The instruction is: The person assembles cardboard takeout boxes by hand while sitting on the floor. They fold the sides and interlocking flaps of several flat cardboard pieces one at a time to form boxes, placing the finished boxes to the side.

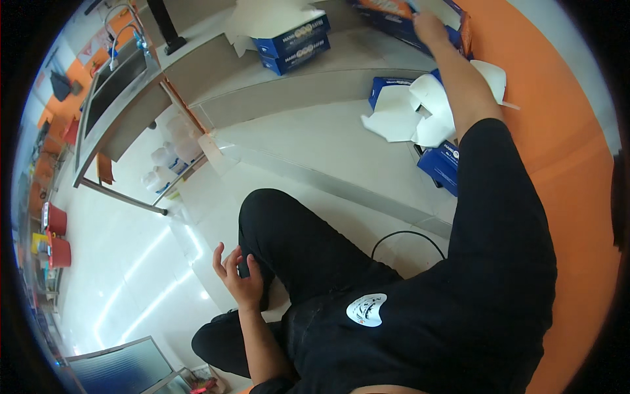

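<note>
Our right hand (430,29) is at a blue box (395,23), perhaps with something orange inside; we cannot tell whether it grips. Left of it sit stacked blue boxes (296,50); nearer us, white-flapped boxes (395,117). Our left hand (243,282) is relaxed, fingers parted.

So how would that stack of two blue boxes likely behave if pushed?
The stack of two blue boxes looks like thin card, so probably light. The upper box may slide, seemingly just resting on the lower one. The splayed pale flaps would likely bend.
</note>
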